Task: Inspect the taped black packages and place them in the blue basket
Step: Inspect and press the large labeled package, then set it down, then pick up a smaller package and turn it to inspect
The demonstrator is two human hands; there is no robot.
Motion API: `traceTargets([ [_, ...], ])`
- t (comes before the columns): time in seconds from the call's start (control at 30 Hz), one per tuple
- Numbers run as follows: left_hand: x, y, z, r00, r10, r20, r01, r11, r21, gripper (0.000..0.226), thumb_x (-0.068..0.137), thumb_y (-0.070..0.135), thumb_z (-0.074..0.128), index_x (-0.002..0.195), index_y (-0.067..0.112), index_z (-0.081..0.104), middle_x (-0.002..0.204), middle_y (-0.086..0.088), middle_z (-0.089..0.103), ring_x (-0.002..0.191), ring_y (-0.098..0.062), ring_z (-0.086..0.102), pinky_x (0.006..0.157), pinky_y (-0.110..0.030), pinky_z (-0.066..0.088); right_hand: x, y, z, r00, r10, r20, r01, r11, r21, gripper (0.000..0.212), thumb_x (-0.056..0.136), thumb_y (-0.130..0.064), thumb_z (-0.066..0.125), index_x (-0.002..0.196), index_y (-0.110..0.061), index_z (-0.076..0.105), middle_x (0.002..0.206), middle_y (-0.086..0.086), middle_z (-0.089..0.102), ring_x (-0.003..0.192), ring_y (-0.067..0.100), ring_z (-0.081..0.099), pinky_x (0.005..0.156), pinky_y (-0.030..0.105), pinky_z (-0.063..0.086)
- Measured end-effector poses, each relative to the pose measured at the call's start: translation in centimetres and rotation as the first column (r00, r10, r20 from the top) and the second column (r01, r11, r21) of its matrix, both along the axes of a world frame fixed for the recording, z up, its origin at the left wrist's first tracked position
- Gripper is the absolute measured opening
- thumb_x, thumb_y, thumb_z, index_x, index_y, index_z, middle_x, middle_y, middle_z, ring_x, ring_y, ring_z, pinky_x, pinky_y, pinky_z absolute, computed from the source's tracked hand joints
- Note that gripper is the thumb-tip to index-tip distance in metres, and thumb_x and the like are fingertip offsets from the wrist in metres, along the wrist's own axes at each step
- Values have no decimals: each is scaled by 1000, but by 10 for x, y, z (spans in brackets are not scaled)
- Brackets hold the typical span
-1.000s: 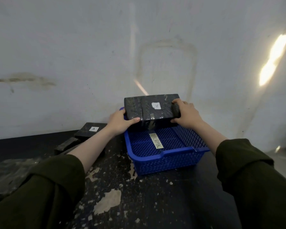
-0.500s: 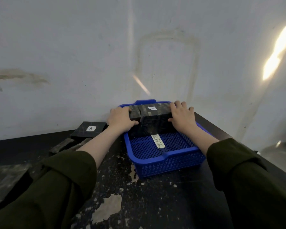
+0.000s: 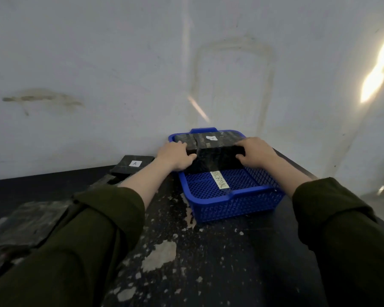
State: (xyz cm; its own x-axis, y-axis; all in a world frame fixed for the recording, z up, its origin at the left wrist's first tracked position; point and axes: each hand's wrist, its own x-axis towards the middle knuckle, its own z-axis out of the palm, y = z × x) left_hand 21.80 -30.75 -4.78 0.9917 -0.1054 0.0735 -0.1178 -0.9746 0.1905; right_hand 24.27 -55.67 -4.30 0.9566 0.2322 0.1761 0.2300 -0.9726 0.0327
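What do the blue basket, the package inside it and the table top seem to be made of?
Blue basket: apparently moulded plastic, with mesh walls and a smooth solid rim.
Black package, gripped by the left hand and right hand: glossy film or tape wrapping, judging by its reflections; its contents are hidden.
Table top: dark coating flaking off, pale patches beneath; base material unclear.

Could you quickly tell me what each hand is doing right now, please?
Left hand: closed on the left end of the taped black package.
Right hand: closed on its right end.
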Motion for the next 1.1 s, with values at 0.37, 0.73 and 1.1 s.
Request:
traceTargets([
  [0.37, -159, 108, -8, 991, 55, 122, -61, 997, 42, 58, 102, 51, 33, 153, 22, 31, 167, -2, 6, 152, -32, -9, 118, -60, -3, -122, 98, 19, 968, 106, 227, -189, 903, 387, 30, 103, -32, 44, 125, -26, 63, 131, 2, 63, 141, 27, 39, 116, 67, -2],
  [0.73, -307, 232, -25, 870, 260, 419, -210, 964, -164, 51, 95, 46, 45, 130, 12, 59, 147, -9, 48, 146, -32, 24, 119, -52, 19, -250, 244, -39, 813, 528, 247, -582, 723, 372, 37, 91, -35, 61, 126, -23, 57, 123, -3, 62, 120, 22, 53, 100, 45, 28],
  [1.1, -317, 241, -53, 844, 429, 323, -228, 830, -509, 35, 99, 27, 55, 131, 12, 56, 139, -7, 50, 133, -25, 40, 109, -37, 31, -221, 327, -42, 841, 527, -122, -314, 660, 683, 103, 74, -29, 81, 154, -24, 17, 152, 15, 33, 140, 37, 34, 115, 49, 35],
])
